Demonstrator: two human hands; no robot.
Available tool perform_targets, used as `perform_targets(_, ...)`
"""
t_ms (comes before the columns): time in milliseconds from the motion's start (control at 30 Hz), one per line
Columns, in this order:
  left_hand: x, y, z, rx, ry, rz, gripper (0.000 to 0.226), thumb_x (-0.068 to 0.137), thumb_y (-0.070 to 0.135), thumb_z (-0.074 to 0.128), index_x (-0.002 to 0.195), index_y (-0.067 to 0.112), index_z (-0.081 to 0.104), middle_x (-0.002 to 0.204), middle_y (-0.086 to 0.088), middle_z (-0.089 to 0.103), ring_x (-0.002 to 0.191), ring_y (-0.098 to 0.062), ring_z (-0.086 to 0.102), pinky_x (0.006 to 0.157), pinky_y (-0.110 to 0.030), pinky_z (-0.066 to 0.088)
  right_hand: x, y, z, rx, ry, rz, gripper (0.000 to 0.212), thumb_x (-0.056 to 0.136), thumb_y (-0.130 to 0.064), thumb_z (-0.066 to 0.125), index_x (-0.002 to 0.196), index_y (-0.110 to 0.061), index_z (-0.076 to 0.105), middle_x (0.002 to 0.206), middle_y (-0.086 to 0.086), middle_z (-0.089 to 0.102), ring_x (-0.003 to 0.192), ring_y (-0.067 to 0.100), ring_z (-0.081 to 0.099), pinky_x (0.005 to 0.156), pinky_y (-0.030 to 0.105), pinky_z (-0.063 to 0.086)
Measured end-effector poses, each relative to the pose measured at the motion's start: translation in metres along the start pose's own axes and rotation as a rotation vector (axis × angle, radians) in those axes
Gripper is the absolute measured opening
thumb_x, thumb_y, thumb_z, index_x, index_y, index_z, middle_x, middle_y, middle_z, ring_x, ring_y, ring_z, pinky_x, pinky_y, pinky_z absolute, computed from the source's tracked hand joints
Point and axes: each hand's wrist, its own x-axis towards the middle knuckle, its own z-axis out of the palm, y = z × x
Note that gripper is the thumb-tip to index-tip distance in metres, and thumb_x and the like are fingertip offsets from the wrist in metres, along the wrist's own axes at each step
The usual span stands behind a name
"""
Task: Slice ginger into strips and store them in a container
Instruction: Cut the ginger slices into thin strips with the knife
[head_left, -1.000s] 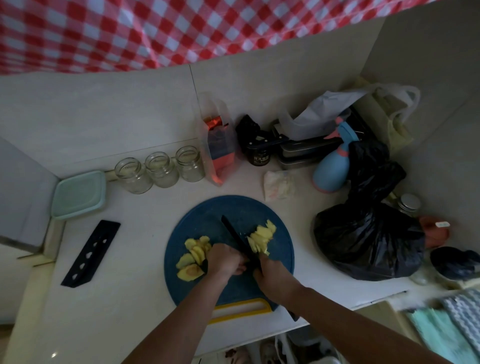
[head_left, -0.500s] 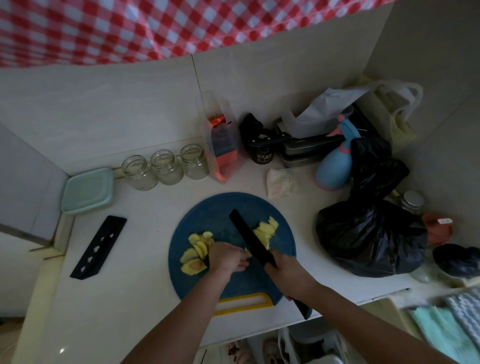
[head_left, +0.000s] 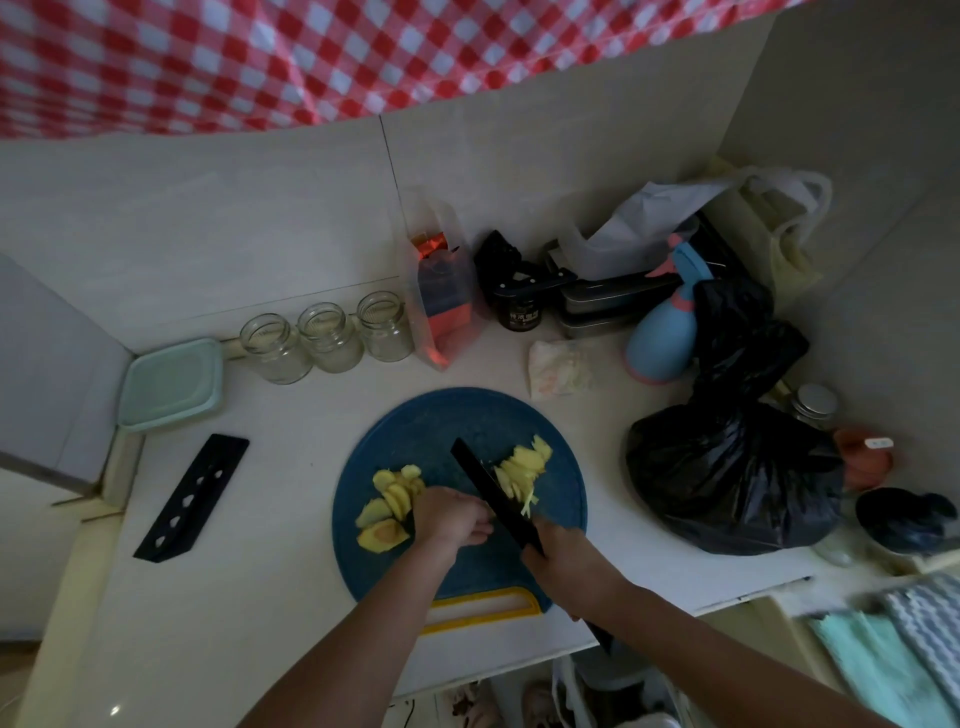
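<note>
Both hands are down over the near half of the round blue cutting board (head_left: 457, 426). The person's right hand (head_left: 566, 564) is wrapped round the handle of a black knife (head_left: 493, 493). Its blade slants away across the middle of the board, with the tip pointing towards the far left. The left hand (head_left: 452, 519) sits knuckles-up just left of the blade with its fingers curled under. From where I stand I can't tell whether a piece is pinned beneath them.

The ginger lies on the board in two lots. A chunky ginger pile (head_left: 392, 501) sits on the board's left side, right up against the left hand. A fan of thinner ginger slices (head_left: 522, 467) lies just right of the blade, with a few fine strips at its near end.

The mint-green container (head_left: 171, 384), lid on, is well off to the board's far left, tucked in the corner. Three glass jars (head_left: 330, 338) stand in a row beyond the board. A black knife sheath (head_left: 192, 499) lies flat to the board's left. A bulging black bag (head_left: 727, 467) sits close on its right, and a blue spray bottle (head_left: 662, 338) stands beyond the board to the right.
</note>
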Motion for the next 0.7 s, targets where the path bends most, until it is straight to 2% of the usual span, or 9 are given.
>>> perform_targets(200, -0.001, -0.002, 0.000, -0.016, 0.032, 0.045, 0.013, 0.083, -0.009, 0.062, 0.075, 0.001, 0.059, 0.069, -0.015, 0.061, 0.059, -0.021, 0.061, 0.046, -0.022, 0.054, 0.010, -0.002, 0.006, -0.012, -0.036, 0.044, 0.006, 0.098, -0.015, 0.040, 0.093, -0.012, 0.040, 0.070, -0.004, 0.044, 0.059, 0.005, 0.043, 0.046, 0.013, 0.033)
perform_targets(267, 0.001, -0.004, 0.001, -0.002, 0.041, 0.057, 0.014, 0.084, -0.009, 0.060, 0.074, 0.001, 0.059, 0.069, -0.015, 0.062, 0.059, -0.021, 0.061, 0.047, -0.022, 0.054, 0.015, -0.006, 0.008, -0.032, -0.047, 0.054, 0.008, 0.099, -0.017, 0.039, 0.102, -0.011, 0.043, 0.080, 0.001, 0.052, 0.069, 0.012, 0.050, 0.056, 0.017, 0.037)
perform_targets(300, 0.002, -0.005, 0.001, 0.007, 0.048, 0.061, 0.013, 0.085, -0.009, 0.059, 0.075, 0.000, 0.060, 0.069, -0.016, 0.063, 0.060, -0.021, 0.062, 0.047, -0.022, 0.054, 0.018, -0.008, 0.011, -0.044, -0.043, 0.061, 0.015, 0.099, -0.017, 0.039, 0.110, -0.008, 0.044, 0.087, 0.006, 0.056, 0.074, 0.014, 0.051, 0.062, 0.020, 0.039)
perform_targets(367, 0.003, -0.006, 0.001, 0.018, 0.063, 0.069, 0.013, 0.085, -0.008, 0.058, 0.075, 0.000, 0.061, 0.071, -0.016, 0.065, 0.060, -0.021, 0.063, 0.049, -0.024, 0.054, 0.026, -0.011, 0.016, -0.054, -0.030, 0.077, 0.024, 0.099, -0.018, 0.039, 0.119, -0.006, 0.043, 0.094, 0.012, 0.060, 0.078, 0.016, 0.051, 0.066, 0.024, 0.039)
perform_targets(533, 0.003, -0.007, -0.001, -0.003, 0.056, 0.074, 0.010, 0.082, -0.006, 0.063, 0.076, 0.001, 0.063, 0.070, -0.015, 0.066, 0.060, -0.021, 0.064, 0.050, -0.024, 0.055, 0.034, -0.007, 0.011, 0.035, -0.018, 0.078, 0.007, 0.099, -0.020, 0.040, 0.096, -0.014, 0.043, 0.087, 0.003, 0.054, 0.077, 0.014, 0.052, 0.056, 0.016, 0.035)
perform_targets(600, 0.002, -0.007, -0.001, -0.009, 0.045, 0.071, 0.005, 0.082, -0.006, 0.065, 0.079, -0.002, 0.064, 0.070, -0.016, 0.066, 0.060, -0.021, 0.064, 0.051, -0.023, 0.055, 0.033, -0.004, 0.009, 0.082, 0.002, 0.092, 0.010, 0.099, -0.021, 0.041, 0.093, -0.013, 0.045, 0.081, 0.000, 0.053, 0.070, 0.011, 0.050, 0.055, 0.015, 0.036)
perform_targets(700, 0.002, -0.008, -0.002, -0.019, 0.035, 0.064, 0.005, 0.081, -0.005, 0.066, 0.077, -0.002, 0.065, 0.070, -0.016, 0.066, 0.060, -0.021, 0.064, 0.051, -0.023, 0.055, 0.030, -0.002, 0.005, 0.154, 0.007, 0.133, 0.013, 0.099, -0.022, 0.042, 0.098, -0.011, 0.047, 0.073, -0.005, 0.049, 0.056, 0.005, 0.045, 0.046, 0.014, 0.042)
